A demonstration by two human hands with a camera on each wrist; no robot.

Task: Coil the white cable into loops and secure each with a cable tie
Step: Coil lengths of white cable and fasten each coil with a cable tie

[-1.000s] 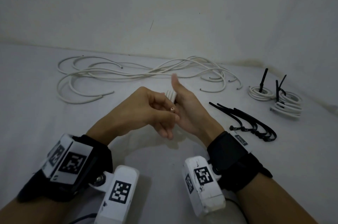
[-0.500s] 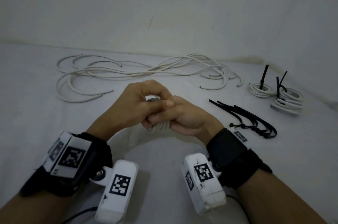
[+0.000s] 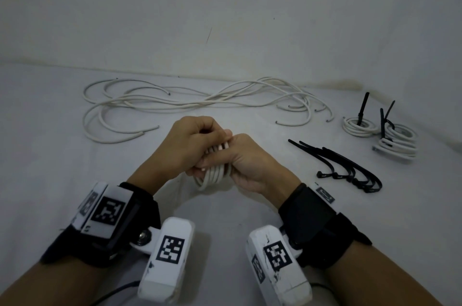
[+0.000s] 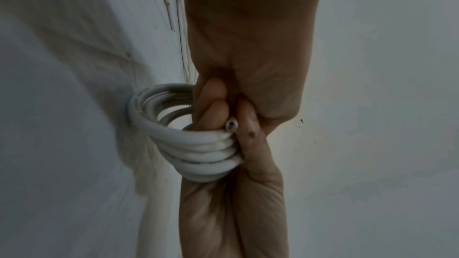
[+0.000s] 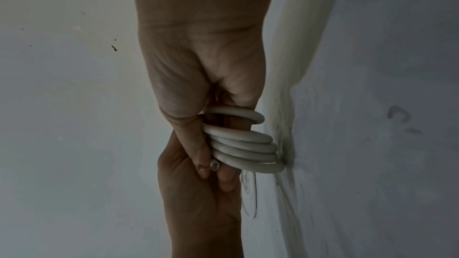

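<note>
Both hands meet just above the desk [image 3: 75, 155], each with fingers curled tight round one small white cable coil [image 3: 215, 173]. The left hand [image 3: 190, 145] grips its upper side, the right hand [image 3: 250, 160] its lower, with the bare cut end [image 4: 231, 125] showing between the fingertips.

Light: dim, flat, greyish in all three views.
Shadows: soft, beneath both hands.
Blur: wrist views smeared beside the hands.
Distortion: head view bows at its edges.

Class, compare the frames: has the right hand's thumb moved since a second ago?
Yes. The right hand has folded its thumb down onto the small white cable coil; the loose black cable ties lie unmoved.
</note>
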